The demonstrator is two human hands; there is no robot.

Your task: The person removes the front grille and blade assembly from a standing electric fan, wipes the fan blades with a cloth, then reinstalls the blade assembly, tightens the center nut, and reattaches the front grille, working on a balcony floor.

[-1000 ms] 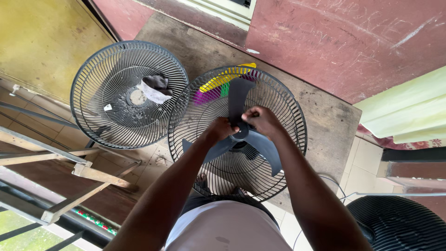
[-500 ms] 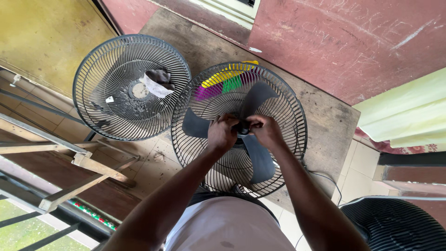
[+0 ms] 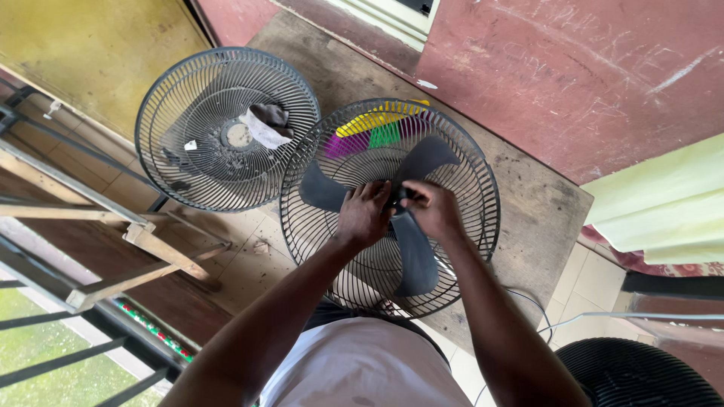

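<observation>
Fingers [image 3: 381, 197] of both hands, clasping fan hub [image 3: 398, 200]

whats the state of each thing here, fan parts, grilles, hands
fan blade: three dark blades, seated inside the rear grille, gripped at the hub
rear grille: lying flat, open side up
front grille: detached, lying beside the other grille, overlapping its rim
cloth: crumpled, resting on the front grille
left hand: closed on the hub
right hand: closed on the hub
</observation>
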